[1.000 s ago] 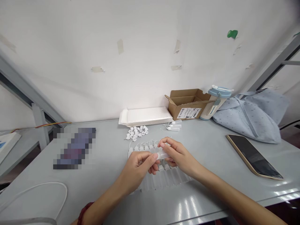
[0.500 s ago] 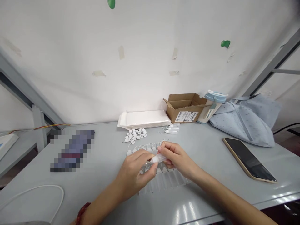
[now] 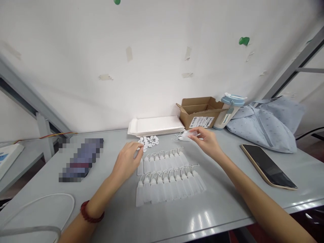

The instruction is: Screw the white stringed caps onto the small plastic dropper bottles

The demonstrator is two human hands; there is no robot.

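The left hand (image 3: 128,161) sits a little left of the frame's centre, palm down over the grey table (image 3: 222,202), its fingers loosely curled and the thumb and forefinger drawn close together at the near edge of a small heap of white caps (image 3: 149,141). Whether a cap is pinched between those fingertips I cannot tell. A red bracelet (image 3: 91,212) rings that wrist at lower left. The right hand (image 3: 208,141) is stretched out just right of centre, towards the back of the table, and its thumb and fingertips are closed on a small clear bottle (image 3: 187,135), held on its side with the thin nozzle pointing left, just above the tabletop in front of the cardboard box (image 3: 199,113). Between and below the two hands lie two rows of like bottles, all flat on the table with white tips pointing away: the back row (image 3: 164,158) sits at centre, just right of the left hand's fingers, and the front row (image 3: 168,185) lies beside it, nearer the lower edge. Behind the caps, against the wall, is a stack of white trays (image 3: 155,125). Right of the box stands a pale cup (image 3: 229,111) with a blue lid, touching a light blue bag (image 3: 268,125) at the right side. A phone (image 3: 268,167) lies face up at right, well apart from the hands, and a white cable (image 3: 37,216) loops across the lower left corner.
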